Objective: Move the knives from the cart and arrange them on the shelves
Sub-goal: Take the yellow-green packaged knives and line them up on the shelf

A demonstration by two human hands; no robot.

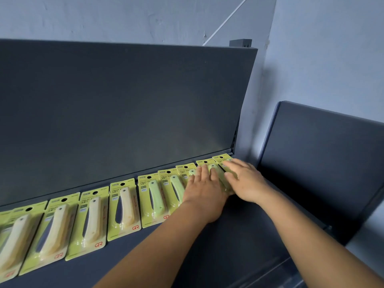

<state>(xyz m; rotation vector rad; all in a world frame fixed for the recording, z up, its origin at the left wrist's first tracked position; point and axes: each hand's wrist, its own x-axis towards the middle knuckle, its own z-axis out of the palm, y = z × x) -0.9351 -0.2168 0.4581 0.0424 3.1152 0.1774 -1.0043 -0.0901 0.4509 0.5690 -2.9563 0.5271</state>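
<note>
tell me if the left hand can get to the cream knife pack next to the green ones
Probably yes. The left hand lies flat on the green packs, and the nearest cream-handled pack sits two packs to its left, uncovered, with nothing between them.

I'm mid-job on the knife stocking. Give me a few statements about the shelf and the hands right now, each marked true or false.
1. The fruit knife packs lie flat in a row on the dark shelf. True.
2. Both hands are at the left end of the row. False: the left hand and right hand rest on the packs at the right end, near the corner.
3. Every knife handle is green. False: the cream-handled packs fill the left part, the green-handled packs the right.
4. The back panel above the row is bare. True.
5. The right hand is lifting a pack high off the shelf. False: its fingers lie flat on a pack.
</note>
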